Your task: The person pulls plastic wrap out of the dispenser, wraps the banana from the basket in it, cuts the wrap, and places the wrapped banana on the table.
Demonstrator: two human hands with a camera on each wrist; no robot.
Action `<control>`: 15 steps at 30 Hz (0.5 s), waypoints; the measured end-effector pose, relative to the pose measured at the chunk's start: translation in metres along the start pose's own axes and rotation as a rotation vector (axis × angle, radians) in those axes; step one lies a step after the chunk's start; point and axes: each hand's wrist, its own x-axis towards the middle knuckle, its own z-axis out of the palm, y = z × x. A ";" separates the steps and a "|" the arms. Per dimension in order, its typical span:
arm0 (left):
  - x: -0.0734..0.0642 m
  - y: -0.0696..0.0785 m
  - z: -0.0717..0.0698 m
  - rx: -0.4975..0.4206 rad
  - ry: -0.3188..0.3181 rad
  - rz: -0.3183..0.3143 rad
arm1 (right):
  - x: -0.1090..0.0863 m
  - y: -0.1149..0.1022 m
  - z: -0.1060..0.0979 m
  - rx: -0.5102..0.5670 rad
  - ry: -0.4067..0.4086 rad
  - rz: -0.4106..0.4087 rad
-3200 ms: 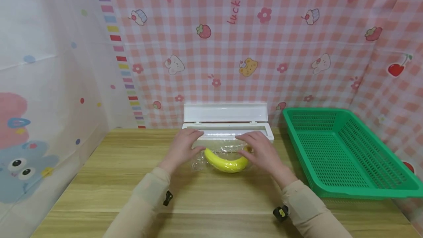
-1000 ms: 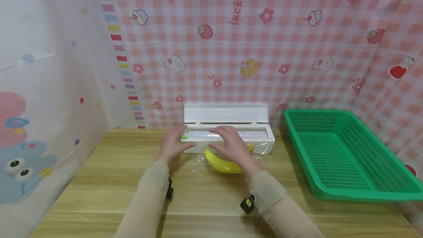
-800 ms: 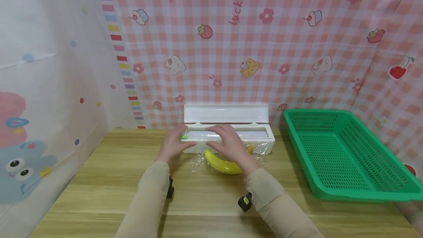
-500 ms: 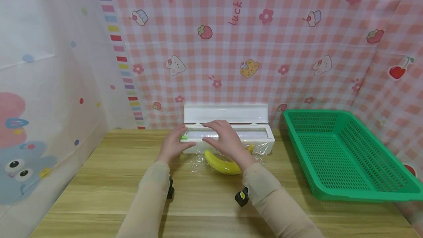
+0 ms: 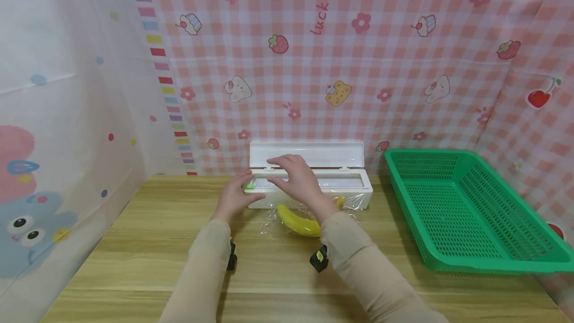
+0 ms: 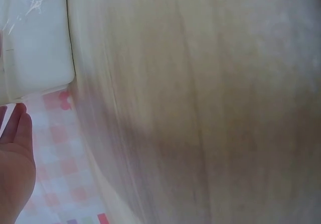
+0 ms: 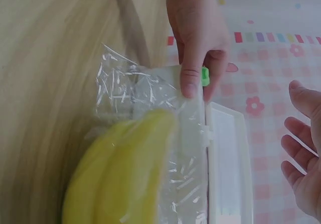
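A white cling film dispenser [image 5: 358, 199] stands at the back of the table with its lid up. My left hand [image 5: 234, 197] grips the dispenser's left end, thumb on the front face and fingers behind, beside a small green slider [image 7: 205, 77]. Clear cling film [image 7: 115, 83] hangs down its front onto the table. A yellow banana [image 5: 298, 222] lies on the film before the dispenser, partly hidden in the head view by my right arm. My right hand [image 5: 298, 181] hovers over the dispenser, fingers apart and holding nothing, as the right wrist view also shows.
A green plastic basket [image 5: 466, 264] with slotted sides stands on the right of the wooden table [image 5: 148, 248]. Behind the dispenser hangs a pink checked cloth [image 5: 287, 74], and a white printed cloth [image 5: 67, 113] covers the left side.
Both hands were by the banana and film earlier. My left hand has since moved to the dispenser's left end; my right hand has moved left and up over the dispenser. The banana stays put.
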 end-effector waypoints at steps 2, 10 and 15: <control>0.000 -0.001 0.000 -0.003 0.002 0.000 | 0.001 -0.001 0.004 0.003 -0.005 -0.001; -0.002 -0.001 0.001 -0.043 0.019 0.002 | 0.003 -0.004 0.022 -0.011 -0.066 0.031; -0.002 -0.002 0.002 -0.061 0.035 0.008 | 0.004 -0.003 0.037 -0.025 -0.109 0.054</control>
